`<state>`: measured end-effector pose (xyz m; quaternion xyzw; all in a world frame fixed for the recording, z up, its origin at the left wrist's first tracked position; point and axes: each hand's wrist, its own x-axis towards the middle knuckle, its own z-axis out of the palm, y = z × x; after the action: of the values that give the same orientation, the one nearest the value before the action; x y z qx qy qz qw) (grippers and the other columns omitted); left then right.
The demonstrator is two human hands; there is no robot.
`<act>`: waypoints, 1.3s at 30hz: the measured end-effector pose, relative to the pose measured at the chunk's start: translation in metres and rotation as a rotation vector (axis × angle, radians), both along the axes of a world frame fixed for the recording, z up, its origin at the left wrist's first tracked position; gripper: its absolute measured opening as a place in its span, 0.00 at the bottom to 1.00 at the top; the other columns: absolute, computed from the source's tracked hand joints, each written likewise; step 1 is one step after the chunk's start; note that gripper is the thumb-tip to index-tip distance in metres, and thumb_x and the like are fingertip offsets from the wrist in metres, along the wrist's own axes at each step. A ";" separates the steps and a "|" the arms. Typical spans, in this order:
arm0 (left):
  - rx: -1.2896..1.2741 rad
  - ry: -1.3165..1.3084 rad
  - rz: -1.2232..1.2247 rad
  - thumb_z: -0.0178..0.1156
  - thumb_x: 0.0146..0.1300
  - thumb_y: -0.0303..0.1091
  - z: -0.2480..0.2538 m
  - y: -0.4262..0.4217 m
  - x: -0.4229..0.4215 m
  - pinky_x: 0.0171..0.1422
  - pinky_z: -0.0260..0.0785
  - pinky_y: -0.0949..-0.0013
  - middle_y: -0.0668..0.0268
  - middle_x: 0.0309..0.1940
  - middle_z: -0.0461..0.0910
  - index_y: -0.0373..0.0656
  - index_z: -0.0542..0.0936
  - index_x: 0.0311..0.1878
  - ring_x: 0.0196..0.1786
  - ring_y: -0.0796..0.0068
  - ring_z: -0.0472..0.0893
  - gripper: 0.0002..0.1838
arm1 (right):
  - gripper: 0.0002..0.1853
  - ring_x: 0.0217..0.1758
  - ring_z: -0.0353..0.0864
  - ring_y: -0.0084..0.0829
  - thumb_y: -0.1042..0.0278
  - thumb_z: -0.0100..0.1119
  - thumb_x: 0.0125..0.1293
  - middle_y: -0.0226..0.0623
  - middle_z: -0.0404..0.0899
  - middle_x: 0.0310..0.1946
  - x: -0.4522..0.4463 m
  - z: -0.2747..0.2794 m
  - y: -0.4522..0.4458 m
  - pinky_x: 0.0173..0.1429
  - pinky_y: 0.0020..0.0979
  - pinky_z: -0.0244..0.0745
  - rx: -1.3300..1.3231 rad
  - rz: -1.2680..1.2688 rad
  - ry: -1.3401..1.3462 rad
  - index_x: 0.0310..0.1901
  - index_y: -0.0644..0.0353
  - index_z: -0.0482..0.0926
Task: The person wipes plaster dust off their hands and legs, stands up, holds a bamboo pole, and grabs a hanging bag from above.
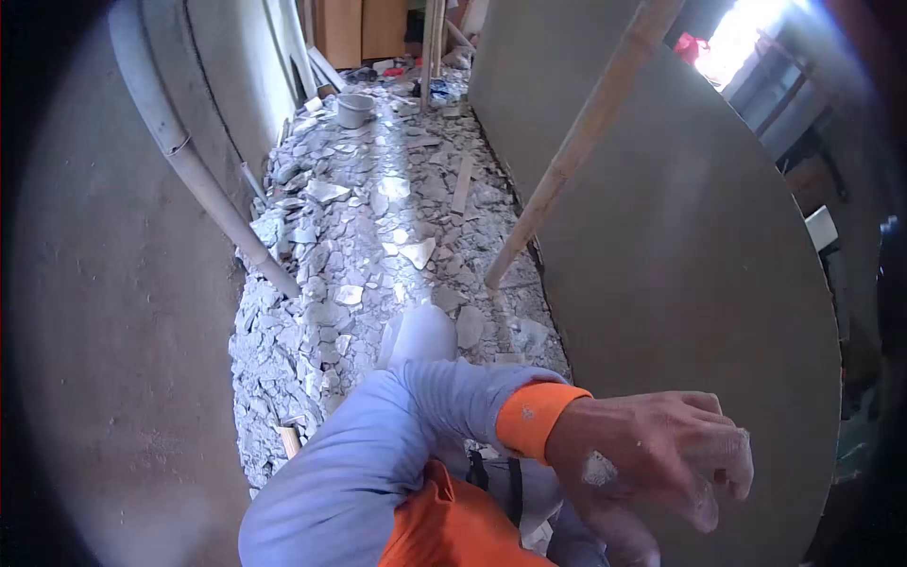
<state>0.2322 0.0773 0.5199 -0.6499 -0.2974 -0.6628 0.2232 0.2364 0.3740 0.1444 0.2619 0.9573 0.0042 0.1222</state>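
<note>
My left hand [661, 454] reaches across to the lower right, its back towards the camera. Its fingers are loosely bent, the thumb stands apart below them, and nothing shows in its grasp. A pale dusty patch marks the skin. Around the wrist is an orange cuff [539, 420], joined to a grey-blue sleeve [326, 463]. Behind the hand stands the smooth grey wall [690, 274]; whether they touch cannot be told. My right hand is out of view.
Broken rubble [368, 246] covers the passage floor. A slanting wooden pole [576, 142] stands at right, a pale pole [203, 184] at left beside the brown wall [123, 283]. Further back are a light bucket [355, 111] and a thin upright post [428, 57].
</note>
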 end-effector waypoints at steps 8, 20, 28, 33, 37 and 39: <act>0.132 0.022 0.063 0.58 0.55 0.54 -0.001 0.010 0.002 0.43 0.64 0.62 0.59 0.47 0.76 0.48 0.79 0.42 0.44 0.64 0.78 0.20 | 0.27 0.68 0.57 0.42 0.52 0.48 0.62 0.44 0.62 0.63 -0.001 0.006 -0.001 0.68 0.47 0.51 -0.019 -0.058 -0.011 0.62 0.50 0.64; 0.129 0.034 0.015 0.60 0.48 0.55 0.006 0.011 0.005 0.43 0.58 0.62 0.64 0.44 0.72 0.53 0.78 0.40 0.44 0.67 0.75 0.20 | 0.28 0.69 0.56 0.42 0.49 0.48 0.61 0.43 0.61 0.63 -0.002 0.010 0.001 0.68 0.48 0.50 -0.022 -0.086 -0.013 0.62 0.49 0.63; 0.043 -0.024 -0.109 0.56 0.45 0.51 0.004 0.008 0.005 0.43 0.52 0.62 0.65 0.42 0.71 0.57 0.79 0.40 0.43 0.70 0.72 0.18 | 0.29 0.69 0.55 0.42 0.48 0.48 0.61 0.43 0.60 0.64 -0.004 0.011 0.000 0.68 0.48 0.50 -0.027 -0.094 -0.017 0.63 0.49 0.62; 0.066 -0.028 -0.114 0.57 0.45 0.51 0.002 0.009 0.004 0.43 0.52 0.64 0.65 0.43 0.71 0.56 0.78 0.40 0.42 0.71 0.73 0.19 | 0.30 0.69 0.55 0.42 0.47 0.48 0.61 0.43 0.60 0.64 -0.005 0.011 0.000 0.68 0.48 0.50 -0.029 -0.095 -0.014 0.63 0.49 0.62; 0.218 -0.008 0.044 0.67 0.45 0.53 0.003 0.025 0.007 0.41 0.60 0.67 0.66 0.45 0.75 0.52 0.79 0.41 0.42 0.69 0.77 0.22 | 0.30 0.69 0.54 0.42 0.46 0.48 0.61 0.42 0.60 0.64 -0.006 0.010 -0.001 0.68 0.48 0.49 -0.031 -0.086 -0.018 0.63 0.49 0.61; 0.204 0.002 0.065 0.70 0.45 0.54 -0.001 0.026 0.007 0.40 0.62 0.68 0.66 0.46 0.76 0.50 0.80 0.41 0.43 0.69 0.78 0.24 | 0.30 0.69 0.54 0.42 0.46 0.48 0.61 0.42 0.60 0.64 -0.007 0.010 -0.001 0.69 0.48 0.49 -0.029 -0.082 -0.017 0.64 0.49 0.61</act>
<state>0.2389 0.1036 0.5186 -0.6144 -0.2492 -0.6815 0.3098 0.2291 0.3727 0.1547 0.2988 0.9447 -0.0124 0.1345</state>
